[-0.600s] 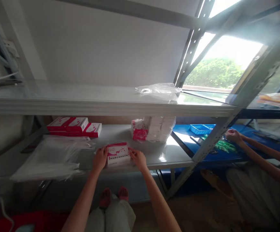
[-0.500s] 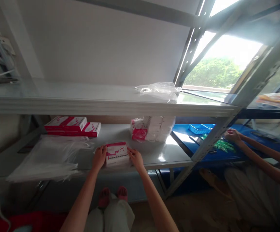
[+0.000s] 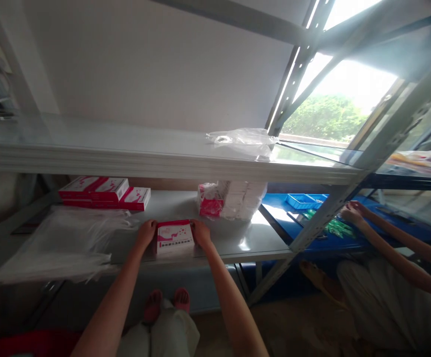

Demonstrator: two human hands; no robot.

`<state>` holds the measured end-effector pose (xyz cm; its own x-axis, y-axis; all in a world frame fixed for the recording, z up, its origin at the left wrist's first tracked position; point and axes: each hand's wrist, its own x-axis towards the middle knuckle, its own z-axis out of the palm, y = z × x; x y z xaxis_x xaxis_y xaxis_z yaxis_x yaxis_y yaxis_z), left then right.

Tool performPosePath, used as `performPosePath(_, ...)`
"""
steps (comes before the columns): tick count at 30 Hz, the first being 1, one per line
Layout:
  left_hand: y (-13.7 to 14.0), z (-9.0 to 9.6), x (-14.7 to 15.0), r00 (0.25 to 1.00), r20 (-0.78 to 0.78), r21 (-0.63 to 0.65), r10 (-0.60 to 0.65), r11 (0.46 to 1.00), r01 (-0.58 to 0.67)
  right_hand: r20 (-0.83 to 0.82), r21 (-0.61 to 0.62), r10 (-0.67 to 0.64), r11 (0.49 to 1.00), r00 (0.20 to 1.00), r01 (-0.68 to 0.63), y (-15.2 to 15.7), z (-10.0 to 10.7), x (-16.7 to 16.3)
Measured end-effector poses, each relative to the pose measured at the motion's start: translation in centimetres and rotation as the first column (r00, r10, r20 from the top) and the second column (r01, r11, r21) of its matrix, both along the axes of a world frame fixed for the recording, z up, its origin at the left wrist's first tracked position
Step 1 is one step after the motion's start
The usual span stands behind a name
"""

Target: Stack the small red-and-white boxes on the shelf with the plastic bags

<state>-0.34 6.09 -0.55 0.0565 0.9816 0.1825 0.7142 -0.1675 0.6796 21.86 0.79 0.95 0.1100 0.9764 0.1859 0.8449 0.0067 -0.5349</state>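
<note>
A small red and white printed carton (image 3: 175, 236) rests near the front edge of the lower grey shelf (image 3: 134, 253). My left hand (image 3: 148, 232) grips its left end, the fingers curled behind it. At the opposite end my right hand (image 3: 201, 232) is closed on the carton's upper right corner. Left of my hands lie flat clear plastic bags (image 3: 63, 238). Behind the bags sit several stacked red and white cartons (image 3: 104, 192). To the right stands a plastic-wrapped bundle of white boxes (image 3: 240, 199), with a red carton (image 3: 210, 201) at its left.
An upper shelf (image 3: 144, 158) runs above my hands, bearing a crumpled clear bag (image 3: 241, 141). A slanted metal upright (image 3: 323, 213) stands at the right. Beyond it a co-worker's hands (image 3: 351, 212) are over a blue table with green packets (image 3: 336, 227) and a blue tray (image 3: 302, 202).
My fingers have moved farther round behind the carton's ends, and its printed face is turned more toward me. The whole view has shifted slightly.
</note>
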Motion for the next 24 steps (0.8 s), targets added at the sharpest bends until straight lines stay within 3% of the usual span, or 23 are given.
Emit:
performPosePath(5,-4.1,-1.7,-0.4,0.994,0.07,0.182,-0.086,0.981,0.072,0.046,0.11,0.051,0.992,0.998,-0.055,-3.4,-1.8,0.0)
performPosePath(9,-10.4,-3.7,-0.2,0.989,0.15,0.389,-0.009,0.92,-0.051,0.001,0.207,0.114,0.972,0.994,-0.111,-7.9,-3.3,0.6)
performPosePath(12,-14.7,-4.1,0.0,0.992,0.127,0.471,0.018,0.879,-0.076,-0.069,0.304,0.147,0.945,0.987,-0.12,-10.4,-3.0,0.8)
performPosePath(14,-16.0,-3.5,0.3,0.992,0.124,0.511,0.009,0.856,-0.072,-0.13,0.375,0.111,0.925,0.985,-0.055,-10.8,-2.2,0.5)
performPosePath(16,-15.8,-2.5,0.8,0.984,0.171,0.527,-0.049,0.848,-0.049,-0.209,0.411,0.062,0.911,0.976,0.03,-10.1,-1.2,-0.4)
performPosePath(18,-14.4,-1.5,1.4,0.956,0.268,0.483,-0.122,0.875,-0.023,-0.284,0.382,0.015,0.919,0.959,0.099,-8.6,-0.5,-1.7)
performPosePath(21,-11.7,-1.0,2.1,0.903,0.413,0.316,-0.12,0.949,-0.018,-0.357,0.264,0.011,0.96,0.934,0.09,-6.4,-0.6,-3.5)
performPosePath(24,-9.8,-1.6,1.8,0.885,0.459,0.142,-0.078,0.99,0.014,-0.417,0.232,0.058,0.972,0.907,0.045,-5.7,-1.1,-4.2)
